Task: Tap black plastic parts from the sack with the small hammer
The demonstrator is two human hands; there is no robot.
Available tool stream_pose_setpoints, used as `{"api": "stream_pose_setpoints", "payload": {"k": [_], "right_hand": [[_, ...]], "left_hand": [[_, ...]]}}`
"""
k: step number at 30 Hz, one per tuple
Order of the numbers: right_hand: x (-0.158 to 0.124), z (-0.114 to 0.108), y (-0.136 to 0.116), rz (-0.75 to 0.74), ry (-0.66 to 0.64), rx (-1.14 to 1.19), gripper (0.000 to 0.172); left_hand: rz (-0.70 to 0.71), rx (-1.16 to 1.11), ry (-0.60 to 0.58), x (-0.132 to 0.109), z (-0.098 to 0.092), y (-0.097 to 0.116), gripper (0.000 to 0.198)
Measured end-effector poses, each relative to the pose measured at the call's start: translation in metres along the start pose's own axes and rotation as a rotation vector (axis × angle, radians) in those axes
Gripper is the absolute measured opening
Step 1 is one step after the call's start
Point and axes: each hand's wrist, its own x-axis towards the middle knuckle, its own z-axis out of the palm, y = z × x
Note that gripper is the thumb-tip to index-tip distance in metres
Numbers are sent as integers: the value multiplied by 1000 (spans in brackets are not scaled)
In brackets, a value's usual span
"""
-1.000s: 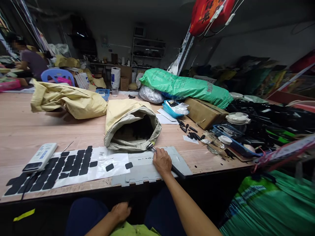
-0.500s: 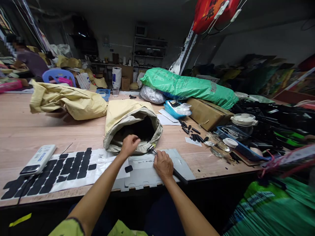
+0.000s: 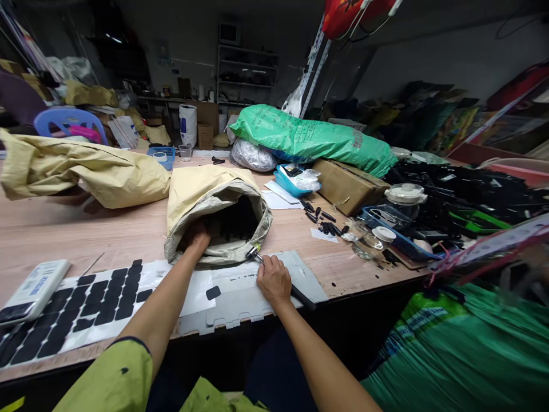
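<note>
An open yellowish sack lies on the wooden table with its grey lining folded outward and dark contents inside. My left hand reaches into the left part of its mouth; the fingers are hidden in shadow. My right hand is wrapped round a metal tool with a black handle, whose shiny head rests against the sack's lower rim. Beneath that hand lies a grey board. One black rounded piece sits between my forearms, on a white sheet.
Black patches on a white sheet and a white device lie at left. Another yellow sack stands behind them. At right are small black parts, a cardboard box, a clear jar and a long green sack.
My left hand has moved from the sack's front rim into its mouth. My right hand still holds the tool. The view has shifted, so the scene appears further left.
</note>
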Motion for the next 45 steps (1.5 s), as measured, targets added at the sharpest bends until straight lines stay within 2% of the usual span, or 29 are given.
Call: {"api": "stream_pose_setpoints", "payload": {"k": [3, 6, 8, 10, 12, 16, 22, 25, 29, 32, 34, 38, 45], "right_hand": [[0, -2, -1, 3, -10, -3, 16], [0, -3, -1, 5, -21, -1, 15], [0, -4, -2, 4, -25, 2, 16], [0, -4, -2, 2, -24, 7, 16], [0, -4, -2, 3, -22, 11, 17], [-1, -3, -1, -1, -17, 26, 20], [0, -6, 2, 9, -55, 132, 31], [-4, -12, 2, 33, -66, 301, 36], [-17, -17, -2, 0, 15, 612, 39], [-29, -19, -5, -8, -32, 723, 41], [-36, -20, -8, -1, -68, 743, 41], [-43, -23, -12, -24, -62, 743, 40], [-41, -28, -18, -23, -111, 667, 38]], "left_hand": [[95, -35, 61, -30, -6, 3, 31], [391, -168, 76, -77, -6, 6, 23], [524, -243, 11, -107, 1, 6, 17], [530, -259, -59, -128, 11, 5, 15], [475, -240, -81, -139, 21, 3, 16], [425, -250, -79, -138, 31, 1, 20], [390, -273, -102, -135, 29, 1, 20], [382, -298, -102, -135, 28, 1, 15], [383, -311, -97, -135, 29, 1, 13], [373, -310, -107, -134, 29, 1, 13], [364, -313, -113, -133, 28, 1, 12], [352, -319, -117, -134, 28, 1, 12], [346, -326, -115, -134, 30, 1, 13]]}}
